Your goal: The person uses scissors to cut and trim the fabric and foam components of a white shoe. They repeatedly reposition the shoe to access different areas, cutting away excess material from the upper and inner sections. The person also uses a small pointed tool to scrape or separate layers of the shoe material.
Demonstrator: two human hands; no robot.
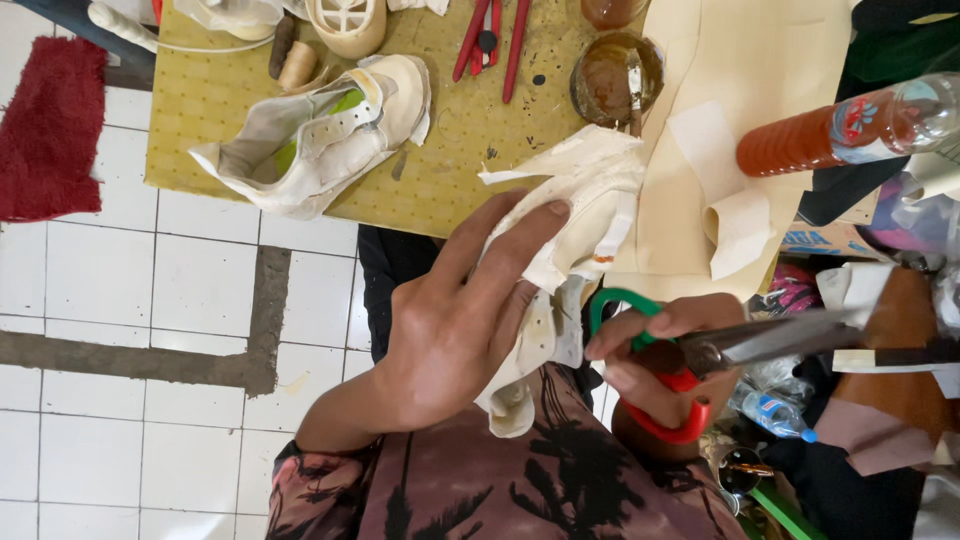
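My left hand [455, 325] lies with fingers spread on a piece of white shoe upper material [580, 215], pressing and holding it in front of my body. My right hand [665, 365] grips a pair of scissors [700, 350] with a green and a red handle loop; the metal blades point to the right, away from the white piece. The scissors' handles sit right beside the lower edge of the white material. On the yellow perforated table [210, 110] behind lies a white sneaker upper [320, 135] with a green inside.
A tin of brown glue with a brush [617, 78], red pliers [490, 40], cream sheets [740, 130], an orange-capped clear bottle [850, 125] and a small spool [298, 65] lie about the table. A red mat [50, 125] sits on the white tiled floor. Clutter fills the right side.
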